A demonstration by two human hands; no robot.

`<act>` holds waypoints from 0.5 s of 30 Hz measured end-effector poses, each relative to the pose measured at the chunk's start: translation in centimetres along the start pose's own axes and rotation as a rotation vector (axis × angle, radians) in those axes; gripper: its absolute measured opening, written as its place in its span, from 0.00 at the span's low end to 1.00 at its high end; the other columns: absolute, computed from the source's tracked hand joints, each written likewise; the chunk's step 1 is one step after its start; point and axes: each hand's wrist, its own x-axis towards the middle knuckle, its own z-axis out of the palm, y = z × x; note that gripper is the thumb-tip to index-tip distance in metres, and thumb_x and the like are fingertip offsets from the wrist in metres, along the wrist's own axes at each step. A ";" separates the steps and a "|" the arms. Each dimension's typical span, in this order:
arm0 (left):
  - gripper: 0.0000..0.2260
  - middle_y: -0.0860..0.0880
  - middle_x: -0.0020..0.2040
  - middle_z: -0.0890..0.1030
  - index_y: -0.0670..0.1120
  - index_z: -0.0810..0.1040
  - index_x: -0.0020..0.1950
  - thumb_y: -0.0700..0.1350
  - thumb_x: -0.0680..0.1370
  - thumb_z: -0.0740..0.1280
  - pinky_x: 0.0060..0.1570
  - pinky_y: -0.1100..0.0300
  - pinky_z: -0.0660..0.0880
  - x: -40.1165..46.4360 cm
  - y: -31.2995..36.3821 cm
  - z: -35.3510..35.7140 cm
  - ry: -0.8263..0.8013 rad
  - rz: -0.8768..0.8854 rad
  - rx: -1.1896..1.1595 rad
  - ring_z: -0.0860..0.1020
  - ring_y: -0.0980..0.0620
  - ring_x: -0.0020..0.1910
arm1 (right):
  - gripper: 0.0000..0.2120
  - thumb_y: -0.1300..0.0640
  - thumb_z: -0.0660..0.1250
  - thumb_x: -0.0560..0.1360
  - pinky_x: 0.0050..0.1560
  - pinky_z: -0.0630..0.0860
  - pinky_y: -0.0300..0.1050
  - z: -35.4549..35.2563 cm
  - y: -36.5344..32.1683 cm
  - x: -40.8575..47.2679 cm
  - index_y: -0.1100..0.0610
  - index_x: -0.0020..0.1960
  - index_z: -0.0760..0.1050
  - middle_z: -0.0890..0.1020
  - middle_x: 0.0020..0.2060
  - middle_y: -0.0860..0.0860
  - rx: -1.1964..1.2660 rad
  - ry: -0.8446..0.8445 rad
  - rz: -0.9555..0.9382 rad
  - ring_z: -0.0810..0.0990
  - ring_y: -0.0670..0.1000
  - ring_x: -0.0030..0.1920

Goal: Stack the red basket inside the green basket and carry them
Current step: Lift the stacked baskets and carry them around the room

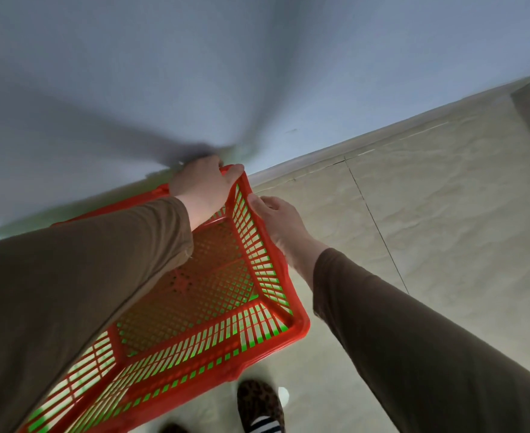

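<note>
Head view: we see the red basket [195,292] nested in the green basket [268,334] — green shows only through the slats. Left hand [202,182] grips the far rim, right hand [276,220] grips the right rim — both held above the tiled floor [429,214].

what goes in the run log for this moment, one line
stage: carry | red basket: nested in green basket | left hand: grips far rim | right hand: grips side rim | surroundings: tiled floor

Dim; motion blur; wide-angle distortion
</note>
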 end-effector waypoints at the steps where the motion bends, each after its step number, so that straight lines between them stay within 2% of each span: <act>1: 0.32 0.48 0.58 0.83 0.47 0.74 0.72 0.69 0.82 0.54 0.49 0.53 0.76 -0.6 0.4 -0.1 0.031 0.054 -0.008 0.82 0.46 0.53 | 0.34 0.34 0.63 0.79 0.64 0.77 0.55 -0.9 -0.1 -0.7 0.55 0.76 0.71 0.81 0.69 0.52 0.012 0.010 -0.001 0.82 0.57 0.65; 3: 0.32 0.47 0.71 0.78 0.48 0.71 0.76 0.68 0.81 0.55 0.66 0.47 0.73 -2.0 1.0 -0.1 0.076 0.195 -0.028 0.77 0.45 0.69 | 0.34 0.36 0.64 0.80 0.60 0.71 0.47 -2.6 0.7 -2.4 0.55 0.78 0.67 0.76 0.73 0.52 0.043 0.072 -0.025 0.77 0.54 0.68; 4: 0.32 0.47 0.74 0.76 0.48 0.71 0.77 0.68 0.81 0.56 0.71 0.47 0.69 -2.7 1.3 -0.1 0.083 0.276 -0.023 0.74 0.45 0.73 | 0.33 0.37 0.64 0.80 0.58 0.70 0.46 -3.5 1.7 -3.4 0.54 0.78 0.68 0.76 0.73 0.52 0.066 0.104 -0.033 0.75 0.51 0.66; 9: 0.31 0.47 0.79 0.71 0.52 0.69 0.78 0.68 0.80 0.60 0.79 0.45 0.59 -4.8 3.3 0.7 -0.137 0.569 0.130 0.65 0.44 0.80 | 0.30 0.39 0.64 0.81 0.60 0.69 0.45 -5.6 7.0 -7.5 0.54 0.77 0.69 0.76 0.73 0.52 0.112 0.116 0.063 0.73 0.47 0.65; 12: 0.34 0.50 0.81 0.69 0.55 0.67 0.80 0.70 0.78 0.60 0.79 0.45 0.59 -5.6 5.0 1.7 -0.325 0.638 0.216 0.63 0.45 0.81 | 0.31 0.39 0.64 0.81 0.64 0.70 0.45 -5.9 9.7 -9.4 0.54 0.78 0.69 0.76 0.74 0.52 0.148 0.103 0.103 0.73 0.47 0.65; 15: 0.35 0.51 0.81 0.69 0.57 0.68 0.79 0.74 0.76 0.58 0.80 0.42 0.56 -6.3 6.5 2.6 -0.468 0.699 0.388 0.59 0.43 0.83 | 0.30 0.40 0.64 0.81 0.64 0.71 0.43 -5.6 11.6 -10.9 0.52 0.79 0.68 0.76 0.74 0.51 0.201 0.075 0.133 0.74 0.45 0.65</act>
